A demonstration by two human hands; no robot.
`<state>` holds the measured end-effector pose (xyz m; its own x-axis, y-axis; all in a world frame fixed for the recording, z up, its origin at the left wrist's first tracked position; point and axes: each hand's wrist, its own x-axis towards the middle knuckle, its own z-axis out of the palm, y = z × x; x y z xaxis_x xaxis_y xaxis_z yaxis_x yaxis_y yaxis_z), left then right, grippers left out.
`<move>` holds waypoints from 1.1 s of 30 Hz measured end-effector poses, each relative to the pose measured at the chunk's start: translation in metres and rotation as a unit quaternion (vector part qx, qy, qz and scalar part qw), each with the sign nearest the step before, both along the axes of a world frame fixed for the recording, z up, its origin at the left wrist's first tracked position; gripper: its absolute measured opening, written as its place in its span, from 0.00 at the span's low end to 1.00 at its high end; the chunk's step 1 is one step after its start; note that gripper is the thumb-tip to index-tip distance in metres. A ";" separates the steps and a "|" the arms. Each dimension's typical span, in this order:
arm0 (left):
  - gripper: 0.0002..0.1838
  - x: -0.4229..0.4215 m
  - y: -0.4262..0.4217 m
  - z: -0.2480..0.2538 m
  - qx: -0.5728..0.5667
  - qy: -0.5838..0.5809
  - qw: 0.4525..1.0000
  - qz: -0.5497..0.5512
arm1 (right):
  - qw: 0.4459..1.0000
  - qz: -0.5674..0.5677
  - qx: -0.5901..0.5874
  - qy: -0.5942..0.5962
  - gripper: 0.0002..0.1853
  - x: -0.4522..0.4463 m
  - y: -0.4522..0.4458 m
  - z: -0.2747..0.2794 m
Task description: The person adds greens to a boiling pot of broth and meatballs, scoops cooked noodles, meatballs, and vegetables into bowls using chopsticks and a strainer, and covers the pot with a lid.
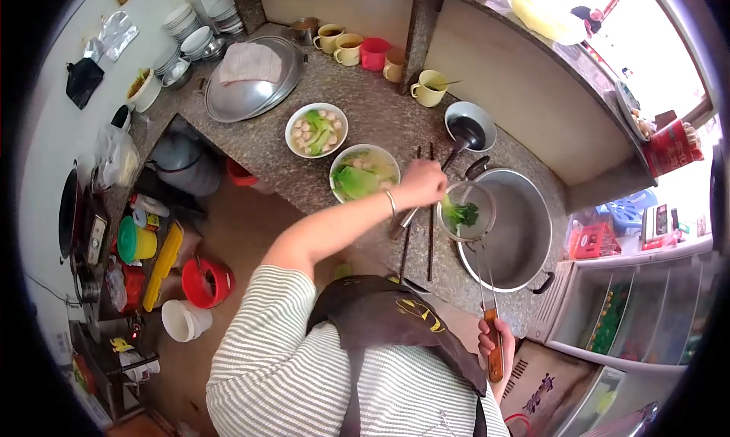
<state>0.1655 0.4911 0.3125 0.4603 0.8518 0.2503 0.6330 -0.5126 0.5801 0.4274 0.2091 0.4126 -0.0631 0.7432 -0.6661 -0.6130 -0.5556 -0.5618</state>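
Note:
My left hand (423, 183) reaches across the counter, its fingers closed at the pale stem end of leafy greens (461, 215). The greens lie in a wire strainer (484, 222) over the rim of a large metal pot (525, 239). My right hand (498, 347) grips the strainer's wooden handle. Behind my left hand runs the handle of a ladle (469, 133), whose dark head rests in a metal bowl (487, 116). Two chopsticks (431, 243) lie below that hand. To its left stand a soup bowl with greens (357, 180) and another with pale chunks and greens (313, 133).
Several mugs (348, 50) line the back wall, and a yellow cup (430, 88) holds a utensil. A large metal lid (242, 95) with a cloth on it is at the far left. Buckets (207, 282) stand on the floor. A glass-fronted cabinet (631, 308) is at right.

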 end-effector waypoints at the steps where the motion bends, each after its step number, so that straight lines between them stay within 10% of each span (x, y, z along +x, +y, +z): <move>1: 0.05 -0.018 0.009 0.012 -0.020 0.010 1.000 0.011 | 1.000 0.030 0.006 0.003 0.14 -0.005 0.005 0.000; 10: 0.07 -0.200 0.064 0.073 -0.003 0.134 0.970 0.201 | 0.994 0.103 0.031 -0.014 0.10 -0.057 0.032 0.002; 23: 0.10 -0.303 0.001 -0.070 -0.028 0.173 0.920 0.351 | 0.993 0.112 0.031 -0.039 0.11 -0.095 0.043 0.008; 29: 0.12 -0.321 -0.057 -0.104 0.022 -0.111 0.898 0.425 | 0.979 0.141 0.017 -0.143 0.10 -0.122 0.063 0.016; 33: 0.09 -0.320 -0.112 -0.145 -0.020 -0.226 0.844 0.486 | 0.895 0.265 0.111 -0.340 0.28 -0.150 0.075 -0.007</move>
